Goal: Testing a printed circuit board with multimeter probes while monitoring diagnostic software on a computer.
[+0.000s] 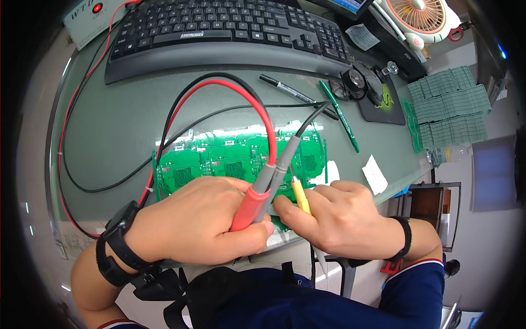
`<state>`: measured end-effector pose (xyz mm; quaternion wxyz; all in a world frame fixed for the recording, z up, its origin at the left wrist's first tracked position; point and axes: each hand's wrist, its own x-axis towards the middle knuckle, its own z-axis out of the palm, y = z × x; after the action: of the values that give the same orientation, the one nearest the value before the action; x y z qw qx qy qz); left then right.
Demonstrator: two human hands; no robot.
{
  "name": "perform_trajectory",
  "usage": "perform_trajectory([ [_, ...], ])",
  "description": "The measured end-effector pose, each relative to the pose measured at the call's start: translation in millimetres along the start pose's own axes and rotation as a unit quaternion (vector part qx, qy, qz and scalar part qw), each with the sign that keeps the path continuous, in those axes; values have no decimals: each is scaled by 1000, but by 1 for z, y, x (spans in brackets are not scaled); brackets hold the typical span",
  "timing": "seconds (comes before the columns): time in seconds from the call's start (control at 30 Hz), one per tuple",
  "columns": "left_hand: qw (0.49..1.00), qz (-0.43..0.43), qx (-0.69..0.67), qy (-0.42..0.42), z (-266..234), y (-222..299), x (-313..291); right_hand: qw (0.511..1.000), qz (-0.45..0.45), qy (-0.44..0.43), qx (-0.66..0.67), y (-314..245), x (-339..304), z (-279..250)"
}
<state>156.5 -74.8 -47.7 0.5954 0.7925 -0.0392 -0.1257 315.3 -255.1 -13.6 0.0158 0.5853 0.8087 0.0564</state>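
My left hand [203, 219] is closed around the handles of two test leads. One handle is red [250, 209] with a grey collar and a red cable; the other is grey [289, 152] with a black cable. Both lean up and to the right, their lower ends hidden by the hand. In my closed right hand [342, 216] sits a slim yellow pen-like tool [301, 196], its thin tip pointing up. A panel of green circuit boards [189, 159] lies on the table under both hands, its near part mostly covered. Whether the fingers touch it I cannot tell.
Beyond the panel are a black keyboard [219, 57], a black marker [290, 89], a green pen [339, 117] and a mouse [368, 82]. Stacked green boards [449, 107] stand at right, near a small fan [419, 16]. Lead cables loop left toward a grey box [90, 22].
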Motion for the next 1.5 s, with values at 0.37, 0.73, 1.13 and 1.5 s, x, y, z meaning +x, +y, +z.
perform_trajectory([
  [0.37, 1000, -3, -30, 2, 0, -3, -4, 996, 13, -73, 51, 10, -9, -13],
  [0.73, 986, -95, -135, -6, -2, 11, -2, 887, 215, 50, 407, 17, -39, 6],
  [1.13, 878, -280, 250, 298, -26, 61, -8, 732, 295, 93, 608, 5, -66, 9],
  [1.5, 871, 14, 439, 220, 68, 34, -1, 687, 307, 147, 642, 1, -77, 21],
])
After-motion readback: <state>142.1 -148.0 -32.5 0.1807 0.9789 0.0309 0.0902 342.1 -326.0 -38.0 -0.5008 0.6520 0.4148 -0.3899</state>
